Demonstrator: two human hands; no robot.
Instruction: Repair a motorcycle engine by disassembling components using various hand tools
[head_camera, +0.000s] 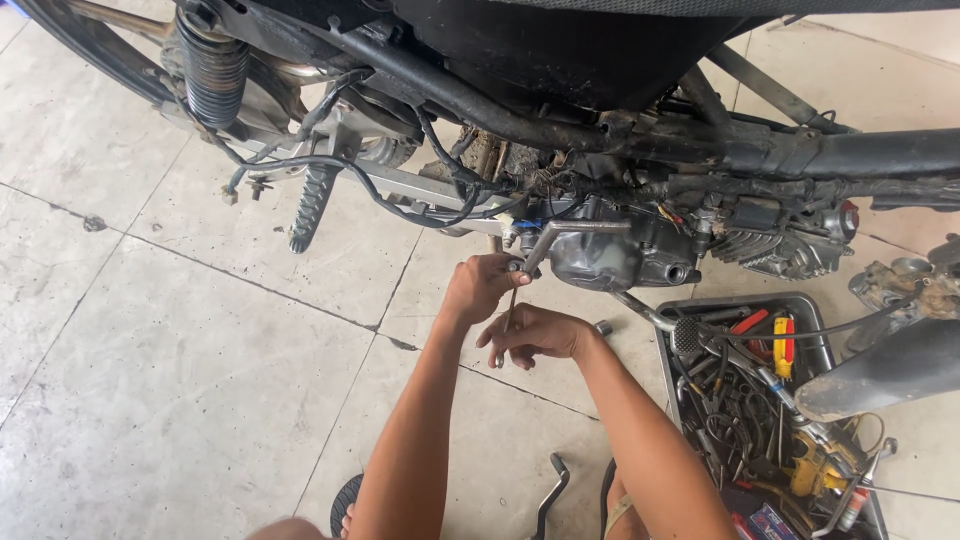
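The left hand (482, 285) is closed on the top of a slim rod tool (508, 318) beside the engine case (600, 255). The rod runs down toward the floor, and the right hand (535, 333) — just below, nearer its lower end — curls loosely around it.

2 hands (478, 285) (535, 333), 1 motorcycle (600, 110), 1 tool tray (668, 350), 1 footpeg (312, 205), 1 shock spring (212, 70)

Even, soft daylight, fairly bright on the pale floor tiles (180, 330). Weak diffuse shadows below the motorcycle (600, 130), whose underside is dark with lost detail. No harsh glare. Mostly sharp; slight wide-angle bending at edges, mild compression softness.
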